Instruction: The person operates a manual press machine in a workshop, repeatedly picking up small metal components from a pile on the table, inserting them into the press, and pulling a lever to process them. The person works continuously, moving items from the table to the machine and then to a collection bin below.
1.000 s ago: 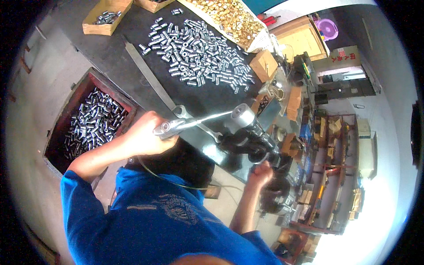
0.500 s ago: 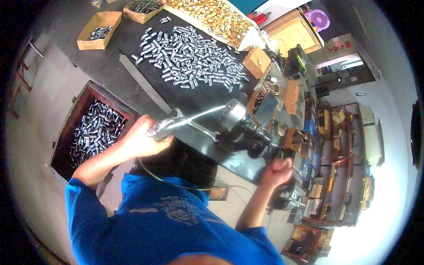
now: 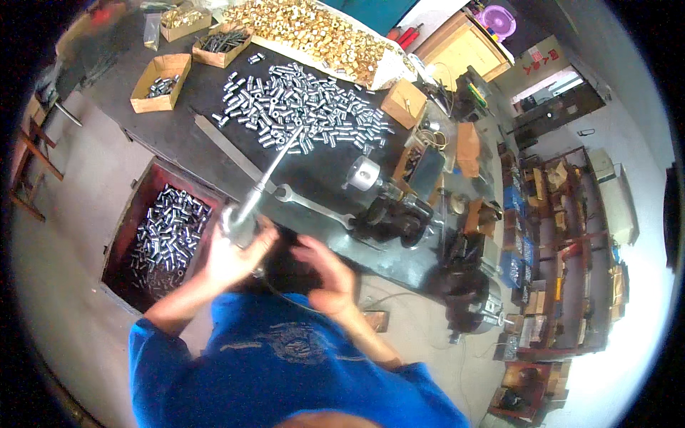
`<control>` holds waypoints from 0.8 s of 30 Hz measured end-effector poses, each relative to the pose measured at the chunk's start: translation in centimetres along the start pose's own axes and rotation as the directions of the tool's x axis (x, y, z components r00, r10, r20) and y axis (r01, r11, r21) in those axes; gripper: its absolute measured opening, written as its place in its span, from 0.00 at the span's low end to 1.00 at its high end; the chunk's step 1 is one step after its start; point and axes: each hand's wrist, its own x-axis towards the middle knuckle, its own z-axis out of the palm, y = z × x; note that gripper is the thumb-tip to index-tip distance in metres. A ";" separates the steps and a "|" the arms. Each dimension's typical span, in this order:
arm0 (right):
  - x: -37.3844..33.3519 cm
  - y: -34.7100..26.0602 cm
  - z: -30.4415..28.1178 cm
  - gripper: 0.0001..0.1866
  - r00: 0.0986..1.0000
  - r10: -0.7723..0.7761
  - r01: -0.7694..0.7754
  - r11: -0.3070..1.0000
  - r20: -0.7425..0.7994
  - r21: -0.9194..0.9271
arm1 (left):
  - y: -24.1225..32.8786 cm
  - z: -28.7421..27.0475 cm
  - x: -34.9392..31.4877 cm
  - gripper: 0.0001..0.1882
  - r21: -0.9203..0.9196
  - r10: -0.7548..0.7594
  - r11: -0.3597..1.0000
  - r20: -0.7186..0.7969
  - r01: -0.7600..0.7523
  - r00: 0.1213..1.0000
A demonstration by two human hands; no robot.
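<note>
My left hand (image 3: 232,260) is wrapped round the body of a silver air blow gun (image 3: 265,178). Its long thin nozzle points up and away, over the near edge of a heap of small shiny metal sleeves (image 3: 292,107). A thin hose trails below the grip. Just right of it my right hand (image 3: 330,274) hovers in front of my body, fingers stretched and apart, slightly blurred, with nothing in it. On the dark bench (image 3: 171,132) an open-ended wrench (image 3: 314,205) and a long flat metal bar (image 3: 228,146) lie beyond my hands.
A reddish bin (image 3: 132,228) of metal sleeves stands at the left. A small chuck fixture (image 3: 364,172) sits right of the wrench. Brass nuts (image 3: 314,32) and cardboard trays (image 3: 153,103) lie at the back. A machine (image 3: 474,299) and shelves (image 3: 564,264) stand to the right.
My right hand has come in from the right, beside my left. The blow gun's nozzle has swung from pointing right to pointing up toward the sleeves. The view has shifted a little.
</note>
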 end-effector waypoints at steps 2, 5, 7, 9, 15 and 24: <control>1.7 1.2 3.2 0.50 0.997 -0.060 0.039 0.938 0.051 0.346 | 0.2 1.8 -0.9 0.08 -0.072 -0.057 0.996 -0.072 0.052 0.996; 0.0 3.4 2.0 0.41 0.983 0.162 -0.174 0.974 0.086 0.148 | 1.3 1.7 -1.6 0.12 0.288 -0.029 0.957 0.171 -0.022 0.985; -0.7 0.9 0.7 0.34 0.932 0.352 -0.329 0.921 0.085 -0.208 | -1.6 1.2 -3.0 0.11 0.277 -0.107 0.961 0.362 0.003 0.926; -3.1 1.4 -1.1 0.19 0.872 0.486 -0.461 0.857 0.060 -0.231 | -3.8 0.9 -4.3 0.11 0.082 -0.248 0.968 0.411 0.236 0.877; -10.2 5.3 -4.4 0.06 0.868 0.431 -0.492 0.814 -0.249 -0.308 | -8.6 1.0 -4.9 0.12 -0.259 -0.622 0.615 0.422 0.745 0.660; -10.1 7.5 -6.5 0.05 0.752 0.648 -0.641 0.762 -0.124 0.096 | -9.5 1.0 -3.4 0.12 -0.205 -0.672 0.596 0.402 0.777 0.622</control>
